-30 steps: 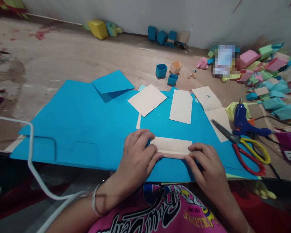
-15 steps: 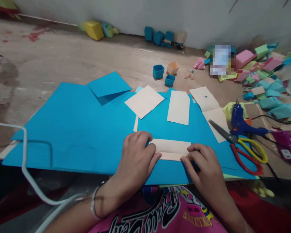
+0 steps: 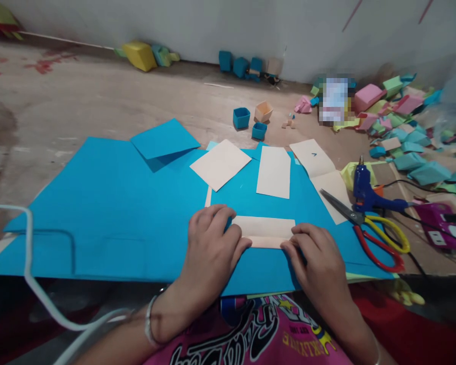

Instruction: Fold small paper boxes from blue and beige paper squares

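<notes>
A cream strip of paper [image 3: 266, 228] lies on a large blue sheet [image 3: 99, 203], its near edge folded up along its length. My left hand [image 3: 213, 241] grips the strip's left end, thumb at the fold and fingers curled. At the right end, my right hand [image 3: 317, 253] pinches the same fold between thumb and fingers. Beyond the hands lie a cream square of paper [image 3: 221, 165], a cream rectangle [image 3: 273, 172] with a cut corner, and a creased cream piece [image 3: 319, 162]. A folded blue paper [image 3: 165, 139] rests farther left.
Scissors [image 3: 365, 218] with red and yellow handles lie right of my right hand, beside a blue glue gun [image 3: 368, 190] and a purple power strip [image 3: 439, 228]. Small paper boxes [image 3: 241, 117] stand farther back. Coloured paper pieces [image 3: 410, 147] are heaped at right. A white tube [image 3: 29, 253] crosses the left.
The view has shifted slightly, so the table things sit a little farther left. Both hands keep their hold on the cream strip, with hardly any movement.
</notes>
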The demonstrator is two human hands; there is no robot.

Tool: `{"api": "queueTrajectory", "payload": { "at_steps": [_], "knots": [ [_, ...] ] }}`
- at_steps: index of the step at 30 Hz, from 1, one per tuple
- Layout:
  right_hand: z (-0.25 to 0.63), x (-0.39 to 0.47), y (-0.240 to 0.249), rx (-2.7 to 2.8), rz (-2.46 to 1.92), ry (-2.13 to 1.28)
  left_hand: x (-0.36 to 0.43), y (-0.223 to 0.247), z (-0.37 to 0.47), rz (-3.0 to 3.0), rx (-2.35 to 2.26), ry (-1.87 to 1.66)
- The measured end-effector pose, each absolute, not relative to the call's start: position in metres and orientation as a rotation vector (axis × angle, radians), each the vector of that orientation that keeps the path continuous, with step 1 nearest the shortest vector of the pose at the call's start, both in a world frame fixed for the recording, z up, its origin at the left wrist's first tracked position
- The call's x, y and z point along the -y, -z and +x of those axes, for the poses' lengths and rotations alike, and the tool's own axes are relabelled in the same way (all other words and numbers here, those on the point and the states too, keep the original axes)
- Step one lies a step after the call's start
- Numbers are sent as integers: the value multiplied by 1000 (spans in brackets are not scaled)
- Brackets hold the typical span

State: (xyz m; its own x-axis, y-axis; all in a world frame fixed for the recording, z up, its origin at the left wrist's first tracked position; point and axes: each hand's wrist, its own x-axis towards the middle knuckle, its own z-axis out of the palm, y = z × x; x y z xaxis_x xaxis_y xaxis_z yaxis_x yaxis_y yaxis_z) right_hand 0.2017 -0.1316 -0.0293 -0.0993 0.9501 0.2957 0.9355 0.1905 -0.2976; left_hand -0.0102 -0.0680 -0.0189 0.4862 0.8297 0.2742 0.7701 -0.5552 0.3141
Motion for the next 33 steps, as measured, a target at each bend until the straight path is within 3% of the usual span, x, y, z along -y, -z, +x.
{"api": "queueTrajectory", "payload": {
  "at_steps": [22, 33],
  "knots": [
    [202, 133, 30, 2034, -1793, -90, 67, 24, -14, 2499, -1396, -557],
    [206, 134, 28, 2018, -1748, -178, 71, 29, -19, 2403, -1369, -754]
  ]
}}
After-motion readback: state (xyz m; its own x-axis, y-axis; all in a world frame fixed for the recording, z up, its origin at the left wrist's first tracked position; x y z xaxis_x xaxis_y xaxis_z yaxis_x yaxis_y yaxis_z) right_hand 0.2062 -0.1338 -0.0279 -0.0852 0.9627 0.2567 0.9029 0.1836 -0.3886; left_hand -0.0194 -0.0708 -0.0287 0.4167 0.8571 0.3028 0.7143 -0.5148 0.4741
